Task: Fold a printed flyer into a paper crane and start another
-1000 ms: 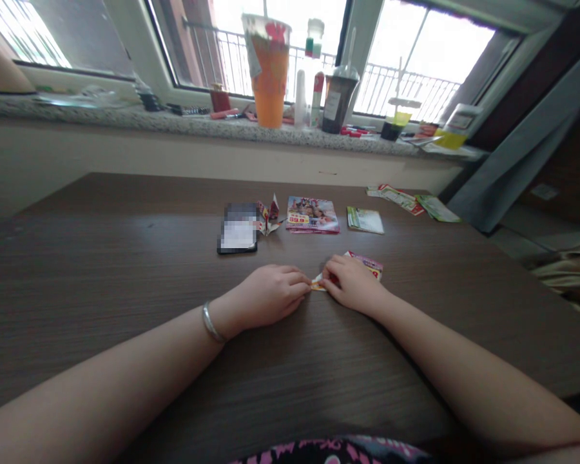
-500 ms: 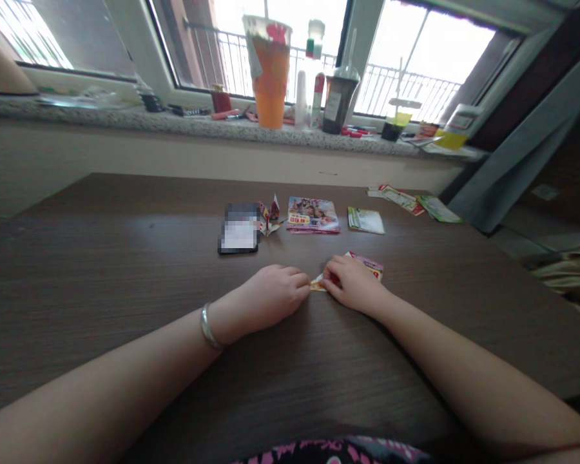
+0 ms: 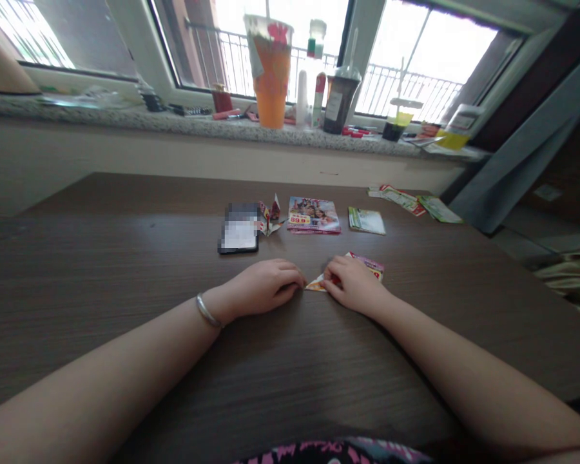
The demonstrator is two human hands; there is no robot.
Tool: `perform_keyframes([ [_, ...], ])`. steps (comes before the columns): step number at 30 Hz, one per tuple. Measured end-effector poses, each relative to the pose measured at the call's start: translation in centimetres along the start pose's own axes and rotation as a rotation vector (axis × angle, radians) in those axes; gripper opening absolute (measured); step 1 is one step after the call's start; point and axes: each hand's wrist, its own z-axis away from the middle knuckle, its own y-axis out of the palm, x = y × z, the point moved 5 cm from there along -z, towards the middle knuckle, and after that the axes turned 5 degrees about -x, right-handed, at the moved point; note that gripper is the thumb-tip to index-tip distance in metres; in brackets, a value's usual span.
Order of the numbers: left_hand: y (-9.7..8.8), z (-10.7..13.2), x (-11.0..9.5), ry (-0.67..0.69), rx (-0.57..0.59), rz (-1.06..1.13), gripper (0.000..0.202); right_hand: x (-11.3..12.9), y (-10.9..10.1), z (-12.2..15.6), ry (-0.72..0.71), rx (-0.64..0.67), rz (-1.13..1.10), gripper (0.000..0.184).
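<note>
A colourful printed paper [image 3: 374, 265] lies folded on the table, with a narrow pointed corner reaching left. My right hand [image 3: 355, 282] rests over its middle, fingers bent and gripping it against the tabletop, so most of it is hidden. Just beyond the pointed corner is my left hand [image 3: 270, 287], its fingers curled together beside the tip; I see nothing in them. A silver bangle [image 3: 207, 310] circles the left wrist.
Farther back on the table [image 3: 125, 258] lie a phone [image 3: 239, 232], a folded paper figure [image 3: 270, 219], a stack of printed leaflets [image 3: 314, 214], green-white cards [image 3: 366, 220] and paper strips [image 3: 401, 200]. A windowsill [image 3: 198, 125] carries an orange drink cup [image 3: 271, 77] and several bottles.
My left hand has moved slightly left along the table, uncovering more of the paper's pointed corner. The right hand stays in place on the paper.
</note>
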Motion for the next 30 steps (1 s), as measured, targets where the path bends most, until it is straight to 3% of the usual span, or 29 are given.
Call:
perform_keyframes([
  [10, 0.5, 0.0, -0.7, 0.107, 0.037, -0.064, 0.033, 0.1, 0.1, -0.3, -0.088, -0.010, -0.016, 0.015],
  [20, 0.2, -0.1, -1.7, 0.181, 0.023, -0.180, 0.032, 0.4, 0.0, -0.4, -0.042, -0.009, -0.026, 0.013],
  [30, 0.2, -0.4, -2.4, 0.161, 0.008, -0.212, 0.023, 0.2, 0.2, -0.6, -0.016, 0.004, -0.045, 0.013],
])
